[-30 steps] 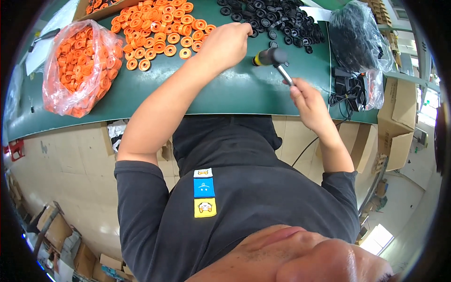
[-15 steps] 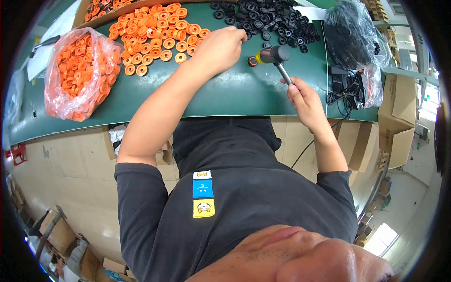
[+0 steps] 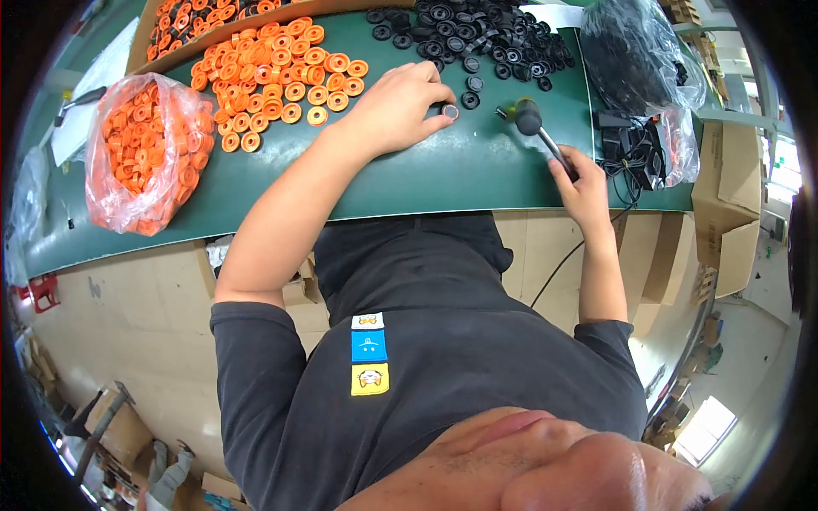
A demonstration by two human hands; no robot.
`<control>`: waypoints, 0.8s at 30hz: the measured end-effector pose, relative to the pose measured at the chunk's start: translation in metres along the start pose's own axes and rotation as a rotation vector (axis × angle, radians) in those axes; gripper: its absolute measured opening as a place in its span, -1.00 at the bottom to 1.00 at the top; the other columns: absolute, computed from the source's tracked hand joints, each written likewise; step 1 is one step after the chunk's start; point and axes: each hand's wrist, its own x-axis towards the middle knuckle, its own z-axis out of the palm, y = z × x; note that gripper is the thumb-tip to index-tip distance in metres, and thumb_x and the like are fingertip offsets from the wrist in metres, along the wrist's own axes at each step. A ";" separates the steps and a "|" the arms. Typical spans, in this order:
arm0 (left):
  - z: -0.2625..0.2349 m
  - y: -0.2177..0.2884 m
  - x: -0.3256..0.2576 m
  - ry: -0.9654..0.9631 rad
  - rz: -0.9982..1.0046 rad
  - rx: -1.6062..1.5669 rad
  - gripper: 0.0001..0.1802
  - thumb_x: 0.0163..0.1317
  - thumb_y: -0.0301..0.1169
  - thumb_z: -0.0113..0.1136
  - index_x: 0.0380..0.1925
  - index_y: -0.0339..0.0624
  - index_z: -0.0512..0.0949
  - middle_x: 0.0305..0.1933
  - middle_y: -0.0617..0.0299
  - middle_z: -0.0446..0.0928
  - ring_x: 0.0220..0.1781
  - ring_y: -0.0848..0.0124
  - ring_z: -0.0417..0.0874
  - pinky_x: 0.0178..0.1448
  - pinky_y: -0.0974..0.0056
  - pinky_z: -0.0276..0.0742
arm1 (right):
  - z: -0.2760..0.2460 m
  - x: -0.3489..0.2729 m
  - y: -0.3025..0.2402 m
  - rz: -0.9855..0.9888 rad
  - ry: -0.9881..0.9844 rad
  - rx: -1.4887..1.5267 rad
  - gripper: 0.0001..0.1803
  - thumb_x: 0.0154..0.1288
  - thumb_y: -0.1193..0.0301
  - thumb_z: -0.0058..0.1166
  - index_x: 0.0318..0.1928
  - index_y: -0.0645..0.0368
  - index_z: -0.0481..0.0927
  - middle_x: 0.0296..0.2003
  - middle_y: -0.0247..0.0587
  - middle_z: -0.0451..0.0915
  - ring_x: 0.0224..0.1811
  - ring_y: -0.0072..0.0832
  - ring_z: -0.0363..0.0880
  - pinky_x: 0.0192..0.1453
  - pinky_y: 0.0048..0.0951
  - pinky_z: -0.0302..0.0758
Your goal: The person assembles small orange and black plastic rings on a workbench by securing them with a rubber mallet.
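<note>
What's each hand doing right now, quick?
Left hand: closed, thumb and fingers pinching a small round part at the table.
Right hand: closed around the handle of a mallet.

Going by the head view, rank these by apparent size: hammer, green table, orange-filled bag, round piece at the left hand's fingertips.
1. Green table
2. Orange-filled bag
3. Hammer
4. Round piece

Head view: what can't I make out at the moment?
In the head view:
Small round part: partly covered by the left hand.
Mallet: far tip blurred; handle end hidden by the right hand.
Cardboard box: cut off by the upper edge.
Plastic bag: dark contents obscured by crinkled film.
</note>
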 end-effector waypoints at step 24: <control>-0.001 -0.003 0.011 -0.064 -0.299 -0.440 -0.77 0.19 -0.50 0.40 -0.26 -0.23 0.51 -0.34 0.33 0.57 -0.25 0.54 0.58 -0.09 0.36 0.56 | 0.059 0.138 -0.065 -0.744 0.022 0.119 -0.70 0.04 0.47 0.31 -0.15 0.19 0.66 -0.20 -0.13 0.56 -0.16 -0.12 0.59 -0.07 -0.20 0.57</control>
